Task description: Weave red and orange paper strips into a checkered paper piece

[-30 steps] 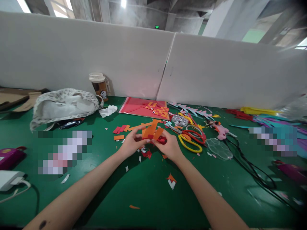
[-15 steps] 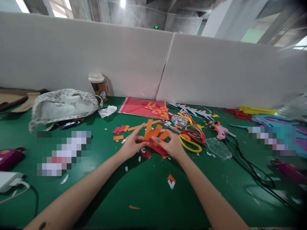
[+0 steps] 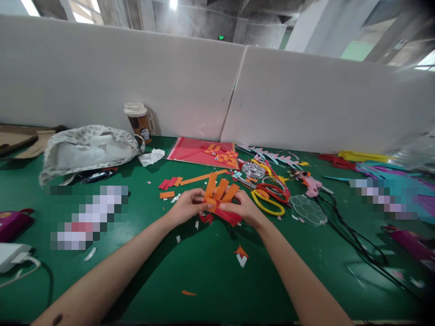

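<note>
My left hand (image 3: 186, 206) and my right hand (image 3: 246, 209) meet over the green table (image 3: 210, 276), both pinched on a bundle of orange and red paper strips (image 3: 220, 199). The orange strips fan upward from my fingers; the red ones stick out to the lower right under my right hand. Loose orange and red paper scraps (image 3: 170, 184) lie just beyond my left hand. Yellow scissors (image 3: 267, 203) and red scissors (image 3: 275, 190) lie just right of my right hand.
A pink sheet with a woven orange-red patch (image 3: 204, 153) lies by the white partition. A coffee cup (image 3: 138, 120), a cloth bag (image 3: 88, 149), a pink glue gun (image 3: 311, 183) with black cable, a clear plastic piece (image 3: 307, 209) and coloured paper cutouts (image 3: 390, 176) surround the spot.
My hands have drawn closer together and slightly toward me. The orange strips now stand more upright in a fan, and the red strips have shifted under my right hand.
</note>
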Demonstrator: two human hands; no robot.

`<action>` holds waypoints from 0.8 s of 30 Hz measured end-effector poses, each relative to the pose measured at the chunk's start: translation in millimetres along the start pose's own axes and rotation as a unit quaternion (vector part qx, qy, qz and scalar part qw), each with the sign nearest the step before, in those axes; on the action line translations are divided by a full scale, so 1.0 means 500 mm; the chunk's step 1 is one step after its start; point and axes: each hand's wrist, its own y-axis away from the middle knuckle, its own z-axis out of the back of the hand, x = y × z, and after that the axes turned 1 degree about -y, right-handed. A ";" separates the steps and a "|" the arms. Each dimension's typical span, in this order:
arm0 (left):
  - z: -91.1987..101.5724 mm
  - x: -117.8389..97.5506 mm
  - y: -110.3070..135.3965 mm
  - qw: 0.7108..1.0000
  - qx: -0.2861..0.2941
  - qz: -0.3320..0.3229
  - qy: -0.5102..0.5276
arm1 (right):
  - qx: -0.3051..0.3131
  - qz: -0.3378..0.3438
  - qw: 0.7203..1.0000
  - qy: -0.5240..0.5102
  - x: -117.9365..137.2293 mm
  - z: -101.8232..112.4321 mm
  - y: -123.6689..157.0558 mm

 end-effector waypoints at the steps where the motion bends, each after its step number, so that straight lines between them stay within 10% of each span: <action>1: 0.000 0.000 -0.001 1.000 -0.002 0.010 -0.008 | -0.002 -0.003 1.000 -0.005 0.001 -0.001 0.000; 24: 0.013 -0.003 -0.010 0.994 -0.099 0.004 0.051 | -0.113 -0.077 0.991 -0.003 -0.028 0.046 -0.008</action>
